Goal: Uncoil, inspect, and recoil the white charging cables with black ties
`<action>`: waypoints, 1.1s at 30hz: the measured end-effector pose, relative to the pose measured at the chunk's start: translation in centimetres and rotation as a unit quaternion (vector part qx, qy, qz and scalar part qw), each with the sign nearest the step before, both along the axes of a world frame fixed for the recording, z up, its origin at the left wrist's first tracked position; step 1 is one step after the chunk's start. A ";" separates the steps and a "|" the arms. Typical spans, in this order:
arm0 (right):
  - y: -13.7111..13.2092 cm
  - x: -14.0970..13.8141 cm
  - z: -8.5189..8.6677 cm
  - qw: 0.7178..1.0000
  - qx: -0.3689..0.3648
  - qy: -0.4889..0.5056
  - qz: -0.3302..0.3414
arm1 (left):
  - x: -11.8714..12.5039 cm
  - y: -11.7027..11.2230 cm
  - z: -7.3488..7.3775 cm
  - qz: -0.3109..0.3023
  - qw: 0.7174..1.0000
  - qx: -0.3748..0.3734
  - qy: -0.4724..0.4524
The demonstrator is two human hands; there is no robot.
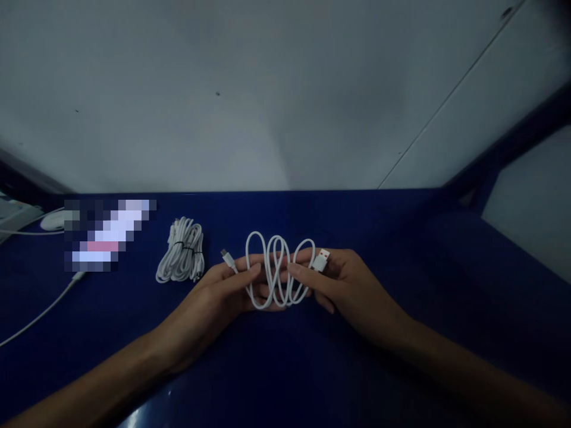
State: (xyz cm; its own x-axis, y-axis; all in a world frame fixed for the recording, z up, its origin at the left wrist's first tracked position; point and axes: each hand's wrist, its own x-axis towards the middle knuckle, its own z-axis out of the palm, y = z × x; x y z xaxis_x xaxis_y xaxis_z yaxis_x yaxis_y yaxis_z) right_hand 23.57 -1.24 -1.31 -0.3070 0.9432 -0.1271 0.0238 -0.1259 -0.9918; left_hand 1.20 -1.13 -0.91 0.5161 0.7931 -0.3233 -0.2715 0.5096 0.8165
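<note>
Between my two hands is a white USB cable [280, 279], laid in several loose upright loops. My left hand [227, 285] holds its left side, thumb over the loops and fingers behind them; a small metal-tipped plug [228, 258] sticks out above that thumb. On the other side my right hand [336, 276] pinches the loops, with the wider USB plug [321, 260] standing up by its fingers. Both hands are closed on the cable above the blue table. Left of them lies a bundle of white cables [182, 251] bound with a dark tie.
A lit, pixelated device [113, 232] lies at the left on the blue table [285, 368], with a white cord [44, 315] running from its lower end. A white rounded object [53, 220] and more cord are beside it. A pale wall [250, 119] rises behind the table.
</note>
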 end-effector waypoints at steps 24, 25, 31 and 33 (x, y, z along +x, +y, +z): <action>-0.9 0.0 0.1 0.996 0.037 -0.029 0.072 | 0.1 0.2 -0.4 -0.091 0.996 0.023 -0.015; -0.9 0.0 0.1 0.997 0.032 -0.016 0.067 | 0.1 0.2 -0.4 -0.093 0.995 0.022 -0.015; -1.0 -0.2 0.0 0.995 0.088 -0.040 0.039 | -0.1 -0.1 -0.3 -0.120 0.993 0.010 0.002; -1.0 -0.2 -0.2 0.986 0.140 -0.081 0.043 | -0.2 -0.2 -0.3 -0.128 0.992 -0.002 0.009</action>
State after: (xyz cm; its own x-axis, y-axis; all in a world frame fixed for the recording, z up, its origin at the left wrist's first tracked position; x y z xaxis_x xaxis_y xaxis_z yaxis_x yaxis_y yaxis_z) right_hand 23.39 -2.27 -1.53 -0.3839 0.9198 0.0806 0.1829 0.1613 -0.9698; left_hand 1.04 -1.30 -1.19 0.6946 0.6356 -0.3369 -0.1177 0.5624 0.8184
